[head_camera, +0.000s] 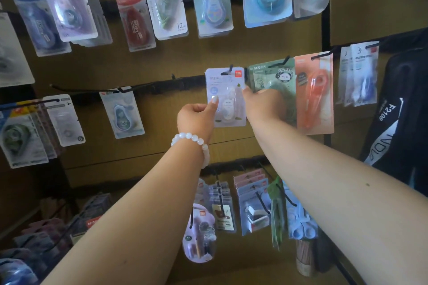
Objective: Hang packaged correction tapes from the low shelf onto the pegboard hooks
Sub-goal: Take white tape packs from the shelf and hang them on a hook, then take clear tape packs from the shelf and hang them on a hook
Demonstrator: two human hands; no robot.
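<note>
a: head view first. where's the white pack (225,97)?
b: on the middle row of the brown board (162,65), its top slot at a black hook (228,71). i can't tell if it's fully on the hook

a: and the left hand (196,115)?
b: fingers curled at the pack's left edge, thumb pressed on its front, so it pinches the pack. a white bead bracelet (192,143) sits on that wrist

a: the right hand (264,102)?
b: at the pack's right edge, partly over the green pack (271,76) beside it. it's blurred, so i can't tell whether it grips anything

a: what else?
b: an orange pack (315,92) hangs right of the green one, more packs above and below, and a dark bag (398,111) at far right
</note>
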